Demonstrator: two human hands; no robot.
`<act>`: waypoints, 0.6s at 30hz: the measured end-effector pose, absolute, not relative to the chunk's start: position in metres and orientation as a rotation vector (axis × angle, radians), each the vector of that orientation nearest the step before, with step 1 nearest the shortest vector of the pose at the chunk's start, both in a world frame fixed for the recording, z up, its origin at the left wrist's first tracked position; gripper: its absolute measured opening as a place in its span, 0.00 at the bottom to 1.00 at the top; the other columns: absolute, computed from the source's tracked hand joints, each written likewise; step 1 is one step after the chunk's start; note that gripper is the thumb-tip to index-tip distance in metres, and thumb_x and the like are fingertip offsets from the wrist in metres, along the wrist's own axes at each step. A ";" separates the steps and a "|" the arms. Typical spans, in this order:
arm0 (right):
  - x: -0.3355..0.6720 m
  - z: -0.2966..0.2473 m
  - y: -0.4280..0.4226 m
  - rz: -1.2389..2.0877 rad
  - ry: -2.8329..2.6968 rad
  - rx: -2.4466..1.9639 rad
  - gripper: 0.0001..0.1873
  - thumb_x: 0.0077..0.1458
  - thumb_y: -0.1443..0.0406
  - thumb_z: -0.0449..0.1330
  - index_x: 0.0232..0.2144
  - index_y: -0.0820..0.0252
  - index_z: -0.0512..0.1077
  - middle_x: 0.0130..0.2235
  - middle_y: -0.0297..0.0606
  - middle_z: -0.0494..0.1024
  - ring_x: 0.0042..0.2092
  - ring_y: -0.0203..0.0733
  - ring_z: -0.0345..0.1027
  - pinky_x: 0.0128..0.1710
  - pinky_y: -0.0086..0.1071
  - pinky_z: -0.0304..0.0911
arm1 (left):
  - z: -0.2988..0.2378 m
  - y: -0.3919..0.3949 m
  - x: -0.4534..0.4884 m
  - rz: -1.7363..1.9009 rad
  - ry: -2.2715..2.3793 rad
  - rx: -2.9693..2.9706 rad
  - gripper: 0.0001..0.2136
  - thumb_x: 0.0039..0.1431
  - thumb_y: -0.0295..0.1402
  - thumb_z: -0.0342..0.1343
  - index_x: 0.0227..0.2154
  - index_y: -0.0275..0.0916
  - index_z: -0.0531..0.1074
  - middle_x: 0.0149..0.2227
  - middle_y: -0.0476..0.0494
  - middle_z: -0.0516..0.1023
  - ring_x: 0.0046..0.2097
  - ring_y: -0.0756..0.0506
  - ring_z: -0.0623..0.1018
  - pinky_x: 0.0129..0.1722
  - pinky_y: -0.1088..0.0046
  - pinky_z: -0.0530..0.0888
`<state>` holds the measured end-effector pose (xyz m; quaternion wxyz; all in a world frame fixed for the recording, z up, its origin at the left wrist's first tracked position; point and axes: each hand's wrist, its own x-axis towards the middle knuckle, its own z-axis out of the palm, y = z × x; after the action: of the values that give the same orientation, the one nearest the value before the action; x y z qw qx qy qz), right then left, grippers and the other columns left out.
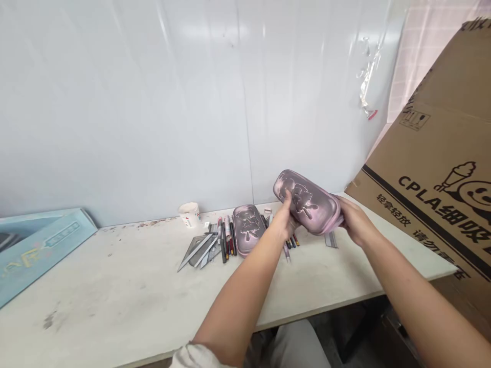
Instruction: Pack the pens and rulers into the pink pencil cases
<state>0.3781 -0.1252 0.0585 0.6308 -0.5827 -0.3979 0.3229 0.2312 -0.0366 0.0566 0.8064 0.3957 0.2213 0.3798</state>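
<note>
**Now aloft: one embossed pencil case (316, 207), tilted above the counter (126, 286)**

My left hand (284, 221) curls round its side, thumb on top; my right hand (350, 217) clasps its other end. I'd call this handling; the next move calls for a steady two-handed grip. I count two cases, including the lying case (245, 232), and one paper cup (190, 215); the pens (223, 245) overlap too much.

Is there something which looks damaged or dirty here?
Yes. On the wall, at right, what looks like clear film is crumpled instead of flat. The pale table has a dark smudge at left, standing out like dirt.
</note>
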 end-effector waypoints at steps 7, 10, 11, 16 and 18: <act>0.312 0.016 -0.130 1.123 -0.924 -1.019 0.36 0.48 0.38 0.45 0.43 0.59 0.68 0.41 0.46 0.76 0.39 0.45 0.72 0.35 0.39 0.69 | 0.061 -0.040 0.232 1.266 0.629 0.473 0.20 0.54 0.46 0.54 0.43 0.35 0.68 0.45 0.38 0.75 0.44 0.45 0.76 0.42 0.68 0.75; 0.291 0.001 -0.127 1.067 -1.000 -1.065 0.29 0.43 0.43 0.58 0.34 0.62 0.71 0.34 0.44 0.77 0.33 0.43 0.71 0.32 0.36 0.69 | 0.057 -0.046 0.234 1.359 0.726 0.494 0.21 0.54 0.46 0.54 0.43 0.35 0.67 0.46 0.37 0.74 0.44 0.46 0.76 0.42 0.69 0.74; 0.286 -0.001 -0.127 1.004 -1.019 -1.110 0.28 0.43 0.43 0.57 0.31 0.63 0.71 0.31 0.42 0.77 0.31 0.42 0.71 0.31 0.35 0.68 | 0.056 -0.049 0.234 1.362 0.755 0.504 0.21 0.54 0.47 0.53 0.43 0.35 0.66 0.46 0.37 0.74 0.44 0.46 0.76 0.43 0.70 0.74; 0.281 0.001 -0.139 0.400 -1.358 -1.461 0.25 0.57 0.49 0.44 0.24 0.59 0.69 0.26 0.39 0.75 0.29 0.40 0.69 0.32 0.32 0.62 | 0.054 -0.048 0.222 1.343 0.861 0.644 0.23 0.58 0.50 0.44 0.46 0.36 0.63 0.49 0.38 0.72 0.47 0.46 0.75 0.44 0.70 0.72; 0.282 0.004 -0.151 0.187 -1.534 -1.559 0.22 0.58 0.53 0.43 0.24 0.58 0.68 0.27 0.39 0.75 0.31 0.41 0.69 0.34 0.32 0.60 | 0.055 -0.042 0.209 1.315 0.940 0.734 0.24 0.60 0.51 0.39 0.47 0.36 0.62 0.51 0.36 0.70 0.50 0.46 0.73 0.46 0.70 0.71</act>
<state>0.2822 -0.1506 0.0039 0.4558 -0.6322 -0.6220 0.0756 0.2089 -0.0421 0.0553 0.6312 0.3205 0.4108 0.5746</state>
